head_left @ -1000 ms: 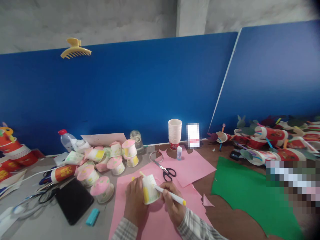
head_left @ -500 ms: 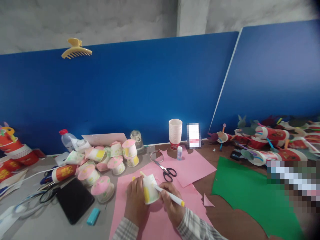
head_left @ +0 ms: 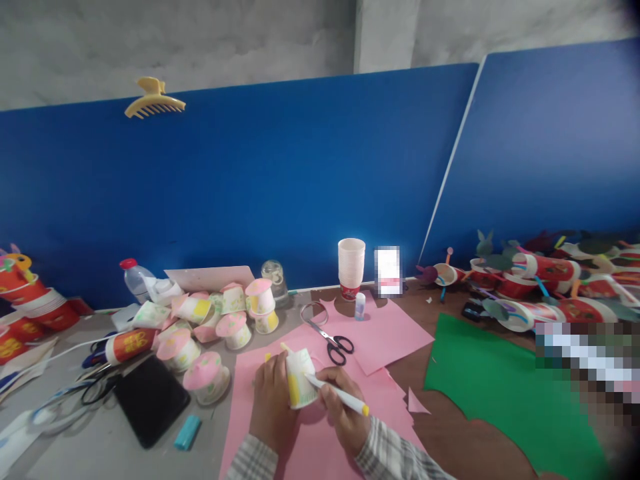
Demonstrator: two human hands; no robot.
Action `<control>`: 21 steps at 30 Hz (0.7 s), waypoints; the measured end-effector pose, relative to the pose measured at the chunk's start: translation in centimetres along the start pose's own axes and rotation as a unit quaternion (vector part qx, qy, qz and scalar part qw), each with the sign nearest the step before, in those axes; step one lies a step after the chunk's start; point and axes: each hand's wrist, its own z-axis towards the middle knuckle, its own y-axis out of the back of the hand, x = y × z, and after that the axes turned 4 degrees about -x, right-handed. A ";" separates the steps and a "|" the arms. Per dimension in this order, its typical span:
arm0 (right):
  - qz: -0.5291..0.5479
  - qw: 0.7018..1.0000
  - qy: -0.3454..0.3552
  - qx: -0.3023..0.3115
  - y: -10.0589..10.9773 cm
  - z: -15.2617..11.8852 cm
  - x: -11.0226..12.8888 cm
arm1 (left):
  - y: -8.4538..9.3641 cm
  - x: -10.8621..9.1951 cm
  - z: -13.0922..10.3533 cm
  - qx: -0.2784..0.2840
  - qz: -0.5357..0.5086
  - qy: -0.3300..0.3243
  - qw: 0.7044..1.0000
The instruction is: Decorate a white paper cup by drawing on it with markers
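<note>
A white paper cup [head_left: 302, 380] with a yellow patch and green marks is held by my left hand [head_left: 274, 393], fingers wrapped round its left side. My right hand [head_left: 345, 407] grips a white marker [head_left: 350, 401] with a yellow end, its tip at the cup's right side. Beneath both hands lies pink paper [head_left: 310, 440]. Black-handled scissors [head_left: 331, 340] rest on the paper just beyond the cup. A glue stick [head_left: 360, 307] stands farther back on the pink sheet.
Decorated cups with pink tops [head_left: 204, 377] crowd the left, near a black tablet-like object [head_left: 151, 400] and a turquoise block [head_left: 187, 432]. Stacked white cups [head_left: 351, 263] stand at the back. Green paper [head_left: 500, 387] and red cup figures [head_left: 550, 270] are on the right.
The view has shifted very slightly. Both hands keep their hold on the cup and marker, with the marker still against the cup.
</note>
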 end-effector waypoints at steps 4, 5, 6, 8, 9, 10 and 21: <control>0.000 1.000 -0.008 -0.003 0.1 0.0 -0.3 | 0.1 -0.1 0.1 0.004 0.005 -0.001 1.000; 0.001 1.000 -0.009 -0.002 0.1 -0.1 -0.4 | 0.1 -0.1 0.1 0.002 0.005 -0.003 1.000; 0.001 1.000 -0.009 -0.002 0.1 -0.1 -0.4 | 0.1 -0.1 0.1 -0.002 0.004 -0.005 1.000; 0.003 1.000 -0.007 0.005 0.1 -0.1 -0.4 | 0.1 -0.1 0.1 -0.013 -0.002 -0.009 1.000; 0.004 1.000 -0.006 0.008 0.1 -0.1 -0.3 | 0.1 -0.1 0.1 -0.017 -0.005 -0.010 1.000; 0.005 1.000 -0.004 0.011 0.1 -0.2 -0.3 | 0.1 -0.1 0.1 -0.019 -0.007 -0.011 1.000; 0.038 0.998 -0.044 -0.017 0.3 0.0 0.1 | 0.0 -0.1 0.1 -0.003 -0.026 0.017 1.000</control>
